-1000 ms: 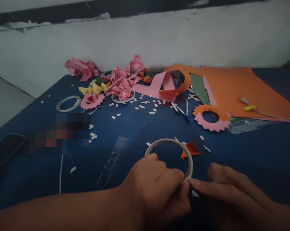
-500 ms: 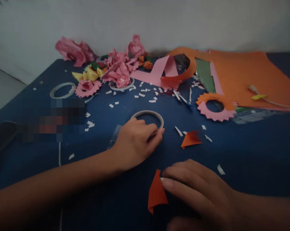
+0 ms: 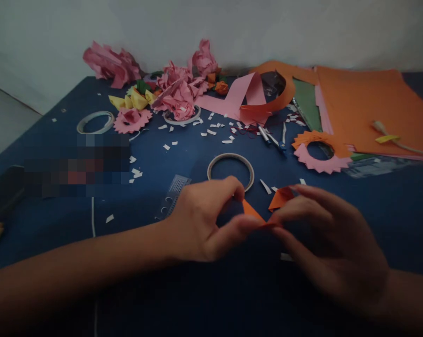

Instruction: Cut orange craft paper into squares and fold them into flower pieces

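The left hand [image 3: 206, 222] and the right hand [image 3: 325, 234] hold together one folded orange paper piece [image 3: 253, 213], each by one side. A second orange paper piece [image 3: 280, 198] lies just beyond the right hand's fingers. The tape roll [image 3: 252, 175] lies flat on the blue table [image 3: 204, 295], beyond the left hand. Beside this hand is a transparent ruler [image 3: 174, 189], which it partly hides.

the near tabletop [image 3: 197, 299] is open, but the tape roll [image 3: 251, 171] blocks space beyond the left hand [image 3: 200, 220].
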A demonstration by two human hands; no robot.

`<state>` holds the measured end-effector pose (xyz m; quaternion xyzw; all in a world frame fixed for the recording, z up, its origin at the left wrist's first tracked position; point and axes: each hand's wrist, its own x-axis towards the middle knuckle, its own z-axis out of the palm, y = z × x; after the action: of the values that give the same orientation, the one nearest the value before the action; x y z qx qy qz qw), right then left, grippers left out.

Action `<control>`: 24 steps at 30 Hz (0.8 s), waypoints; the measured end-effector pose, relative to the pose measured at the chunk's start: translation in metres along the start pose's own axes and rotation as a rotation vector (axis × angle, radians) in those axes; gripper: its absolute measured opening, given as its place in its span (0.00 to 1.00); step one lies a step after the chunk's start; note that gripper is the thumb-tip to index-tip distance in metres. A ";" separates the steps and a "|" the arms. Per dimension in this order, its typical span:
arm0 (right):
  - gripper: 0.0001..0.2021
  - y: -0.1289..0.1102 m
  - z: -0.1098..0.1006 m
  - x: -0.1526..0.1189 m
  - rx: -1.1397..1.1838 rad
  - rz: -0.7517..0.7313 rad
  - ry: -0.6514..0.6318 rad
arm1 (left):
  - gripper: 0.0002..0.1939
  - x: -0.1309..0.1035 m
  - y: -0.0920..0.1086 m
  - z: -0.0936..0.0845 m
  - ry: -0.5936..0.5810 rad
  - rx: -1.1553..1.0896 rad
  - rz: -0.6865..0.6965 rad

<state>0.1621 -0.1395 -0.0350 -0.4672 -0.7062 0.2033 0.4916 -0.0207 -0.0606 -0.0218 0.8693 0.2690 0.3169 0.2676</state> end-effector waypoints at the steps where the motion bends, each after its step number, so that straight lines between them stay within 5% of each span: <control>1: 0.31 0.002 -0.001 0.001 0.028 0.014 0.009 | 0.24 -0.002 0.004 0.000 -0.057 -0.025 -0.071; 5: 0.32 0.003 0.000 -0.001 0.110 0.033 0.016 | 0.22 -0.004 0.014 0.001 -0.275 -0.126 -0.417; 8: 0.32 0.003 0.000 -0.002 0.085 0.037 0.006 | 0.22 -0.001 0.014 0.002 -0.331 -0.244 -0.520; 15: 0.28 0.010 0.003 0.004 0.025 0.121 -0.062 | 0.12 0.004 0.009 0.006 -0.248 -0.757 -0.704; 24: 0.21 0.008 -0.001 -0.003 0.006 0.173 -0.128 | 0.10 0.004 0.009 0.008 -0.141 -0.813 -0.703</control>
<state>0.1672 -0.1386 -0.0420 -0.5109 -0.6927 0.2763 0.4275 -0.0094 -0.0668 -0.0198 0.5725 0.3807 0.2279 0.6895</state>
